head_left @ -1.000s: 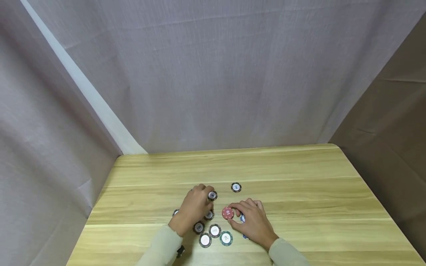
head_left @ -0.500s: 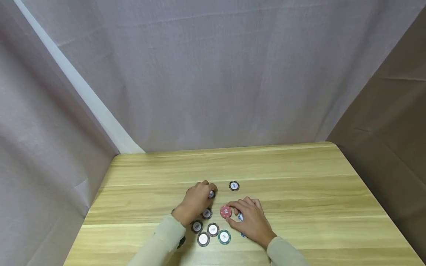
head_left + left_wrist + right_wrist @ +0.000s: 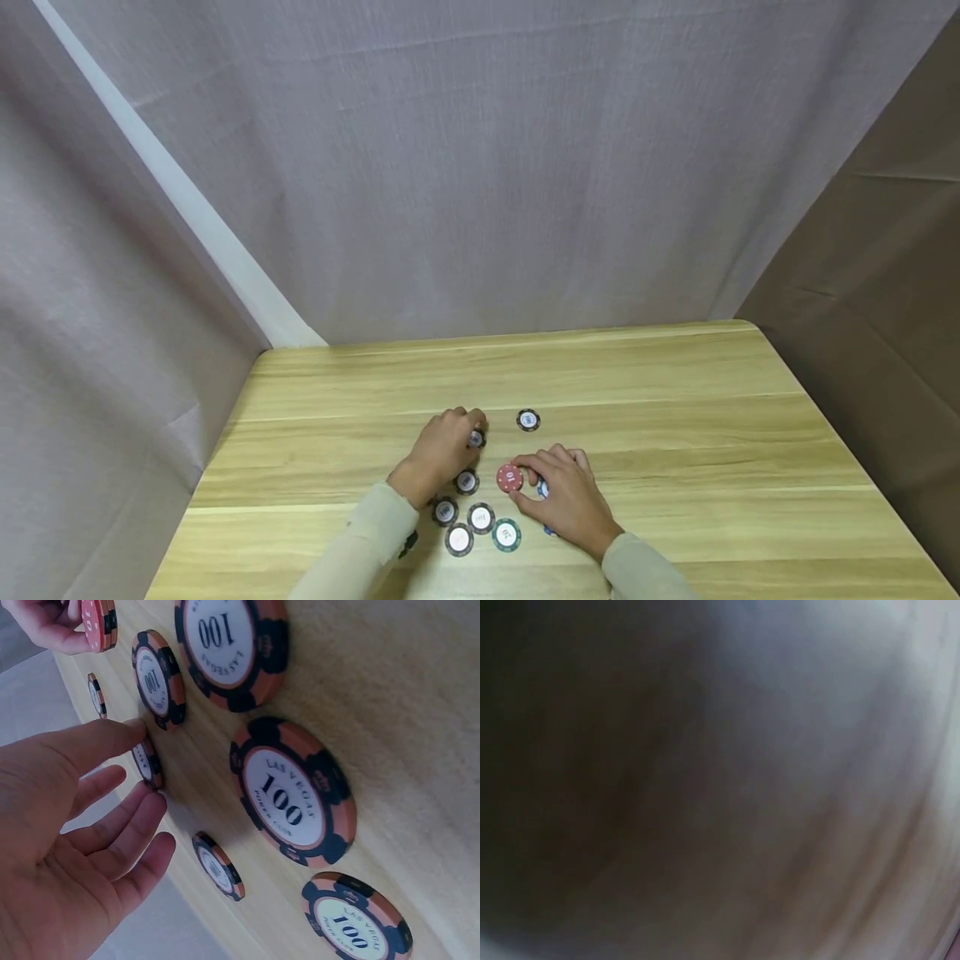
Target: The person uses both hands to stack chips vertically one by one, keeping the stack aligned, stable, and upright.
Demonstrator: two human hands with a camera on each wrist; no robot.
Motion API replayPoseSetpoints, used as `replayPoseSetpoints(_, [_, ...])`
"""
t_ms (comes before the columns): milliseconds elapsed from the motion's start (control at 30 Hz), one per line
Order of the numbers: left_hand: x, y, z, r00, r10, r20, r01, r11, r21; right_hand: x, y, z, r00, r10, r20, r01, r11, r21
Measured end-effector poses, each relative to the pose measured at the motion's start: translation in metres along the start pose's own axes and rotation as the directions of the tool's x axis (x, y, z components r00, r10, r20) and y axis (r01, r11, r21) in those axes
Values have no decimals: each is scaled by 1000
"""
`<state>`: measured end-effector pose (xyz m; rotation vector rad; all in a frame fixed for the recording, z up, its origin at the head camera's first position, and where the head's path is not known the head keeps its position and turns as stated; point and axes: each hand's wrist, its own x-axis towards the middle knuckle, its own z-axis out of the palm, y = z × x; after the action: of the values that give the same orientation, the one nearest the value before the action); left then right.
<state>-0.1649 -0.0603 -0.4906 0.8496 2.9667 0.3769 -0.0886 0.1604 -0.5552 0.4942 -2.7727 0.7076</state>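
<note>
In the head view my left hand [image 3: 442, 450] is at a black-edged poker chip [image 3: 476, 437] on the table. The left wrist view has the thumb and fingers pinching that chip [image 3: 146, 761] by its rim. To the right, my right hand [image 3: 567, 492] pinches a red poker chip [image 3: 509, 478] marked 10 between thumb and index finger. The same red chip [image 3: 100, 622] appears at the top of the left wrist view. Blue-edged chips [image 3: 543, 488] lie partly hidden under the right hand. The right wrist view is too dark and blurred to read.
Black-edged 100 chips [image 3: 445, 511] and a green-edged chip [image 3: 507, 535] lie flat nearer the person. Another black-edged chip [image 3: 528, 419] lies farther back. Grey curtains [image 3: 525, 167] stand behind and beside the wooden table [image 3: 675, 417].
My left hand has shifted slightly right, and its fingers now cover the far edge of the black-edged chip. The right hand stays with the red chip. The head view has shifted a little.
</note>
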Motion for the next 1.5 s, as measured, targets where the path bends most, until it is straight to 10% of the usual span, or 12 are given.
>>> replayPoseSetpoints(567, [-9, -3, 3, 1000, -16, -1, 16, 999, 31, 3, -8, -2, 996, 39, 75, -38, 999, -13])
replayPoseSetpoints(1500, [-29, 42, 9, 971, 238, -11, -238, 971, 10, -1, -1, -3, 999, -6, 40, 6, 1000, -13])
